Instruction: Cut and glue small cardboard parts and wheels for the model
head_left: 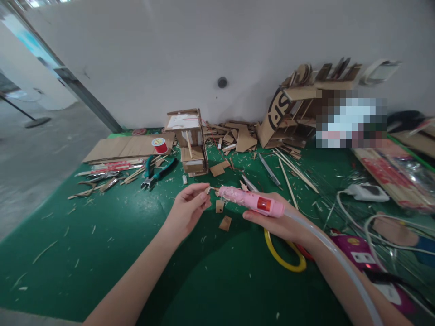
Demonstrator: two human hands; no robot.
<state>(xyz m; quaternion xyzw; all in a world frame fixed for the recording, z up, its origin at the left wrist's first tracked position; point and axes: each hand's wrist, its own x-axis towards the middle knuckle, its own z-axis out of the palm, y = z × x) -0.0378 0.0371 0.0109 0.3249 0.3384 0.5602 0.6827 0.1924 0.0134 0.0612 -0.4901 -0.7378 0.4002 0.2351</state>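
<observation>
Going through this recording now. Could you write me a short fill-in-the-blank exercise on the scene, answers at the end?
1. The right hand holds a glue gun whose body is coloured ____.
2. The left hand pinches a small piece above a table coloured ____.
3. The spool rests on a flat sheet of ____.

Missing words: pink; green; cardboard.

The left hand [186, 209] pinches, the right hand [279, 225] curls into a grip, both forearms [136, 270] angling inward.
</observation>
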